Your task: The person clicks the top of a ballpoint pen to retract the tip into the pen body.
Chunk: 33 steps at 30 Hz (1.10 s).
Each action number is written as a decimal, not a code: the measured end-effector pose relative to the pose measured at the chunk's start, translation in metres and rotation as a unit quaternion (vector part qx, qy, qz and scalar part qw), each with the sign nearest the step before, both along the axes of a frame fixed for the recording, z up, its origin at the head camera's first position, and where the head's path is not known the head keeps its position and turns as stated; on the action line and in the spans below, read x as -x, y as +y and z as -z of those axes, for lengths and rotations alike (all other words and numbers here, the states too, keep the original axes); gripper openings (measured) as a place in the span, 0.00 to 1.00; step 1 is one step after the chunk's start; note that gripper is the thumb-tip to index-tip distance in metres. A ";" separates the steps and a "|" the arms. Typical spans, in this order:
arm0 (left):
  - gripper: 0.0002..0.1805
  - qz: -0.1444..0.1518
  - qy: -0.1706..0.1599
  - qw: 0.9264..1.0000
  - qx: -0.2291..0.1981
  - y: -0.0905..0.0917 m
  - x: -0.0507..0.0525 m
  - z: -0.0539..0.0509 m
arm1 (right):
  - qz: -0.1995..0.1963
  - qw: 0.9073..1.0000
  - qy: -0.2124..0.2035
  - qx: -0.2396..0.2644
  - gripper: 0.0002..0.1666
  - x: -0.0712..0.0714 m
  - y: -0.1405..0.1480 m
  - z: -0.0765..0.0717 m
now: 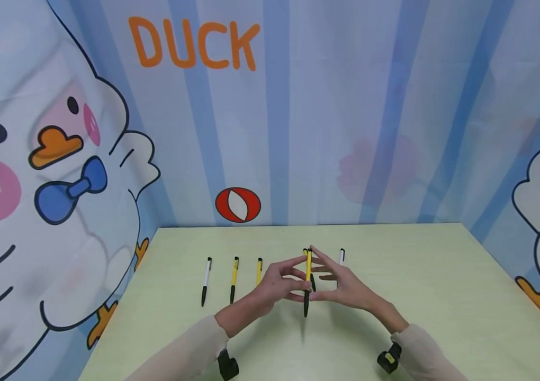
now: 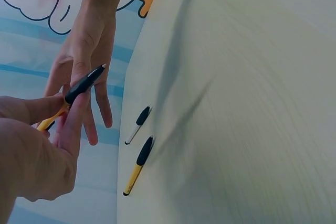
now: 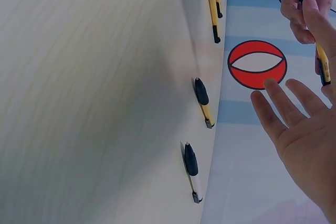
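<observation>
In the head view, my left hand (image 1: 277, 284) pinches a yellow pen (image 1: 308, 269) upright above the table, its black end down. My right hand (image 1: 348, 286) is on the pen's other side, fingers spread and mostly straight, index fingertip by the top and thumb near the black part. The left wrist view shows the left hand (image 2: 39, 156) with thumb and a finger around the pen (image 2: 81, 86). In the right wrist view the right hand's (image 3: 310, 148) thumb overlaps the held pen (image 3: 322, 64); whether it presses on it I cannot tell.
Left of the hands lie a white pen (image 1: 206, 280), a yellow pen (image 1: 234, 278) and another yellow pen (image 1: 259, 269), partly hidden. Beyond the hands are a yellow pen (image 3: 206, 109) and a white pen (image 1: 342, 256). A printed curtain (image 1: 317, 116) stands behind the table (image 1: 441, 296).
</observation>
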<state>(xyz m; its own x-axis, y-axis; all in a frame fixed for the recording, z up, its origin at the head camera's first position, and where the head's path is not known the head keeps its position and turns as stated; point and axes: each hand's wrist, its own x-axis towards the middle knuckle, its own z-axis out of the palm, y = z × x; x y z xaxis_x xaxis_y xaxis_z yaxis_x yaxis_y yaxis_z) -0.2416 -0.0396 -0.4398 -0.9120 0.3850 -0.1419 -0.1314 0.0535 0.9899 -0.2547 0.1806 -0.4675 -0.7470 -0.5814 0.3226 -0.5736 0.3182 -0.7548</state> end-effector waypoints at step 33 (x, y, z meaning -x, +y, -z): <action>0.34 -0.059 -0.014 0.998 0.022 -0.009 0.014 -0.006 | 0.067 0.997 -0.009 -0.049 0.45 0.007 0.032 -0.012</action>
<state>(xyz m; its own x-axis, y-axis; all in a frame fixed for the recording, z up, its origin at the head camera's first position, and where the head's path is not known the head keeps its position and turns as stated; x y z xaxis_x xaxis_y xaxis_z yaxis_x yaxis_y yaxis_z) -0.2561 -0.0489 -0.4340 -0.9462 0.2673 -0.1825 -0.1670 0.0799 0.9827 -0.2617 0.2126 -0.4553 -0.8251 -0.5041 0.2551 -0.5077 0.4633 -0.7263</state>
